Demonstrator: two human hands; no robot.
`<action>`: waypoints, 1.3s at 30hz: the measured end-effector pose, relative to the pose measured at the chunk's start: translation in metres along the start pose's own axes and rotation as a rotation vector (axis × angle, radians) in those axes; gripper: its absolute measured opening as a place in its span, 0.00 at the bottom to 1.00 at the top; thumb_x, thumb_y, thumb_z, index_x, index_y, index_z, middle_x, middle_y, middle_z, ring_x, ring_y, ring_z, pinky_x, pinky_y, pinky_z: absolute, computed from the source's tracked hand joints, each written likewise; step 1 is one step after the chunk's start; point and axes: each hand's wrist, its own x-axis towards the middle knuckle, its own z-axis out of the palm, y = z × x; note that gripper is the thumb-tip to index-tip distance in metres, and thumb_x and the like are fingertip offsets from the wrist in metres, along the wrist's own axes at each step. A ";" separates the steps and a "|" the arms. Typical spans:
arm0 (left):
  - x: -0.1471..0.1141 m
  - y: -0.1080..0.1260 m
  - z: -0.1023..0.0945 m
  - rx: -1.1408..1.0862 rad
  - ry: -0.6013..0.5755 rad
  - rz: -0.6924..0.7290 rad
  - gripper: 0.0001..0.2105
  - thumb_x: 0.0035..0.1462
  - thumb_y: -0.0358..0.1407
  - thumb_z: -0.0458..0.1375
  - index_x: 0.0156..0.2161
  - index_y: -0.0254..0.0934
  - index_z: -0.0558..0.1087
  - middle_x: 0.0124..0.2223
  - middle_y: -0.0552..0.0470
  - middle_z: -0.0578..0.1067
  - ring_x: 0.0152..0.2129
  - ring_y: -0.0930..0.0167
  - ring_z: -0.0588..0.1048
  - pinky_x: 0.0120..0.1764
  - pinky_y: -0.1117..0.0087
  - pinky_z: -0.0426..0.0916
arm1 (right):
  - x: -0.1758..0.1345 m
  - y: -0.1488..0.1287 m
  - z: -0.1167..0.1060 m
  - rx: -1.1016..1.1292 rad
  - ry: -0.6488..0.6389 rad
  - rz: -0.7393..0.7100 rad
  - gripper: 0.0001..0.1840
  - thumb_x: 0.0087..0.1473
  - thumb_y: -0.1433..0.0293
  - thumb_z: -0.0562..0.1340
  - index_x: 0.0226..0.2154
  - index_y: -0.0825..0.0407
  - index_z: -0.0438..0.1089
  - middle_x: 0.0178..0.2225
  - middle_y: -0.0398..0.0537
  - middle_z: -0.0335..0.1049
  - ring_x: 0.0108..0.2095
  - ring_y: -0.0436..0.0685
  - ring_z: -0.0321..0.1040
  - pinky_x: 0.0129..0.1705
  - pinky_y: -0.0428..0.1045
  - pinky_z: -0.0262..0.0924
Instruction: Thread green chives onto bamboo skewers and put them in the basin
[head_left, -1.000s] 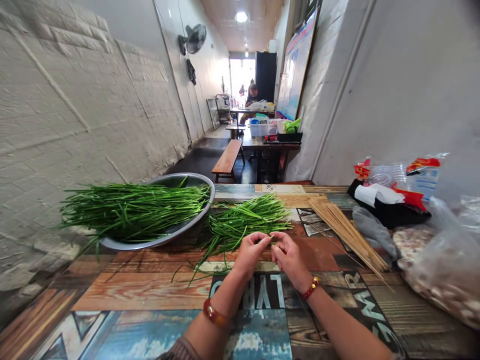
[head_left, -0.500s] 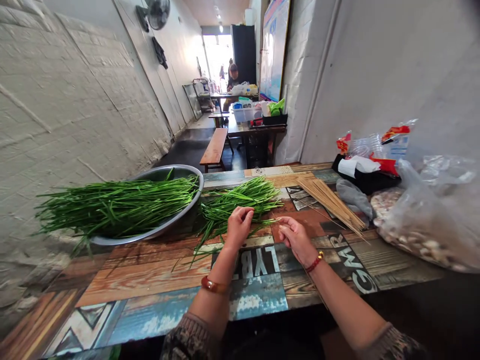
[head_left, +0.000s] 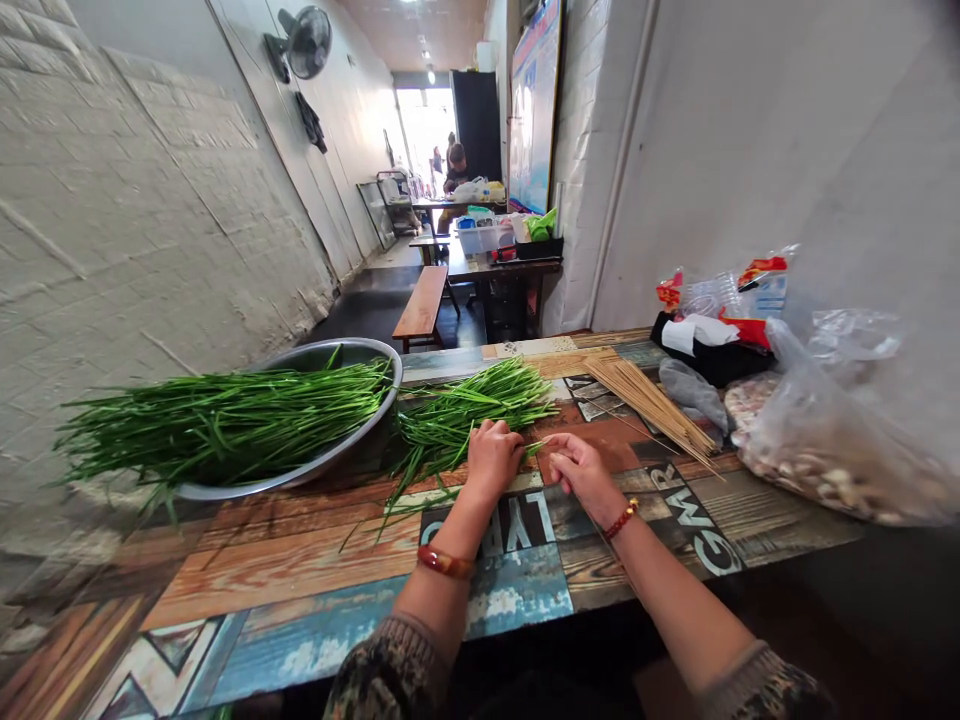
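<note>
A loose pile of green garlic chives [head_left: 480, 400] lies on the table in front of my hands. My left hand [head_left: 495, 460], fingers bent and closed, is at the pile's near edge on a few chives whose ends stick out toward the right. Just right of it, my right hand [head_left: 581, 472] is closed in a pinch by those ends. A thin stick, seemingly a bamboo skewer, runs back from it under the wrist; its tip is hard to make out. More bamboo skewers [head_left: 652, 410] lie in a bundle to the right.
At left, a metal basin [head_left: 396, 400] holds a large heap of chives overhanging its rim. On the right stand a clear plastic bag [head_left: 840, 450] of pale pieces, a grey bag [head_left: 690, 390] and packaging [head_left: 712, 335]. Beyond the patterned table [head_left: 300, 585] are a bench [head_left: 424, 300] and a seated person.
My left hand has moved slightly right and closer to my right hand, its fingers now over the chive ends. My right hand keeps its pinch. The view has shifted a little.
</note>
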 end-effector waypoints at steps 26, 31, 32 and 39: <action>-0.005 0.002 -0.002 -0.529 0.303 -0.032 0.07 0.60 0.31 0.52 0.38 0.37 0.73 0.35 0.49 0.76 0.32 0.70 0.73 0.38 0.68 0.65 | -0.008 -0.012 0.010 0.047 -0.049 -0.003 0.17 0.49 0.61 0.63 0.40 0.52 0.65 0.18 0.34 0.60 0.17 0.45 0.53 0.15 0.40 0.46; -0.002 0.003 0.002 -0.733 0.221 -0.082 0.08 0.58 0.35 0.55 0.35 0.37 0.76 0.33 0.50 0.77 0.31 0.71 0.74 0.37 0.70 0.67 | -0.008 -0.013 0.011 0.025 -0.042 -0.009 0.19 0.51 0.60 0.62 0.43 0.53 0.67 0.18 0.35 0.60 0.16 0.44 0.52 0.15 0.40 0.47; -0.002 0.003 0.002 -0.772 0.201 -0.102 0.09 0.58 0.36 0.55 0.34 0.37 0.77 0.32 0.50 0.77 0.31 0.71 0.74 0.36 0.70 0.67 | -0.007 -0.012 0.011 0.024 -0.039 -0.007 0.19 0.51 0.60 0.62 0.43 0.54 0.68 0.18 0.35 0.61 0.16 0.44 0.52 0.15 0.40 0.47; 0.000 0.005 0.006 -0.989 0.170 -0.190 0.11 0.54 0.41 0.60 0.36 0.36 0.78 0.35 0.50 0.79 0.33 0.70 0.74 0.36 0.71 0.68 | -0.005 -0.015 0.008 -0.029 -0.048 -0.003 0.22 0.53 0.61 0.60 0.48 0.54 0.69 0.17 0.35 0.59 0.16 0.43 0.51 0.16 0.41 0.46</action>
